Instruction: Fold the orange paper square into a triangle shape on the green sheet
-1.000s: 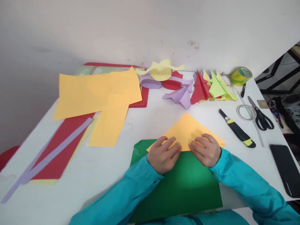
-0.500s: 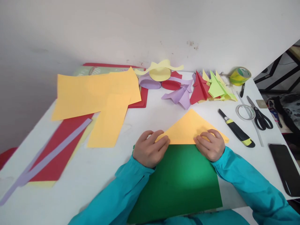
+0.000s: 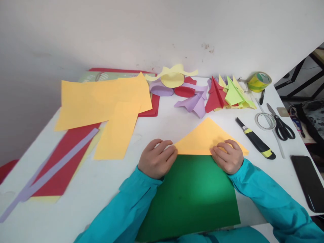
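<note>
An orange paper folded into a triangle (image 3: 206, 138) lies on the white table, its long bottom edge along the top of a green sheet (image 3: 194, 195). My left hand (image 3: 157, 159) rests with curled fingers on the triangle's left corner. Over at the right part of that bottom edge, my right hand (image 3: 227, 157) presses down with bent fingers. Both sleeves are teal.
Orange sheets (image 3: 101, 101), red paper (image 3: 63, 162) and a lilac strip (image 3: 50, 168) lie at left. Folded paper shapes (image 3: 217, 94) and paper rings (image 3: 174, 84) line the back. A utility knife (image 3: 255, 141), tape rolls (image 3: 264, 120), scissors (image 3: 282, 126) and a black phone (image 3: 307, 182) sit at right.
My left hand has slid left along the triangle's bottom edge to its left corner. The triangle has shifted slightly away from me; my right hand stayed on its right part.
</note>
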Motion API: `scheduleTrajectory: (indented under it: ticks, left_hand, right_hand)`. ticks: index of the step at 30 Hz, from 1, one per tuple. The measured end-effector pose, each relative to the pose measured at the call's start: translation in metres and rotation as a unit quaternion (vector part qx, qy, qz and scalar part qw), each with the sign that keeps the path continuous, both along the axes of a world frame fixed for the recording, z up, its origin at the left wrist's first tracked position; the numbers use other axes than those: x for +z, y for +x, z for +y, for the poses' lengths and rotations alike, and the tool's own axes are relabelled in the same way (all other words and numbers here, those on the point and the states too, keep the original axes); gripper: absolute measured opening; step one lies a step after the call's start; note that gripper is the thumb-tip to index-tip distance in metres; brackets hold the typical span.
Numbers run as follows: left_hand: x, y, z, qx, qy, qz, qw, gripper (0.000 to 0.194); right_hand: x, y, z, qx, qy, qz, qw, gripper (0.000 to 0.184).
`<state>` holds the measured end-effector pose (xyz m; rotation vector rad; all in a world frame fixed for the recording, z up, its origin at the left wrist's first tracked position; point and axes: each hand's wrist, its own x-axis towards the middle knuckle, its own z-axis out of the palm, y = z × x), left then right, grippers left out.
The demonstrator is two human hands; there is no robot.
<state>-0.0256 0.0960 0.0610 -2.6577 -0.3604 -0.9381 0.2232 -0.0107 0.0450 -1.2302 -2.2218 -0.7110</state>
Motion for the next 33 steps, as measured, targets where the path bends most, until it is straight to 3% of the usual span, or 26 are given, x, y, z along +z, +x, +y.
scheduleTrajectory:
  ticks: [9,13,21,33]
  left_hand:
    - [-0.001,-0.003,0.007,0.009,-0.010,-0.051,0.999,0.012]
    - [-0.005,0.008,-0.010,0.000,-0.027,-0.056,0.998,0.025]
    - [-0.016,0.035,-0.046,-0.012,-0.036,0.001,0.999,0.017]
    - [-0.009,0.032,-0.038,0.000,-0.024,-0.019,1.000,0.015]
  right_hand:
    - [-0.001,0.006,0.001,-0.016,0.017,0.002,1.000,0.013]
    - [0.000,0.001,0.000,-0.011,0.009,-0.003,1.000,0.011]
    - [0.004,-0.025,-0.005,0.069,-0.040,-0.001,0.997,0.018]
    - [0.003,-0.015,-0.002,0.033,-0.037,0.002,0.999,0.017]
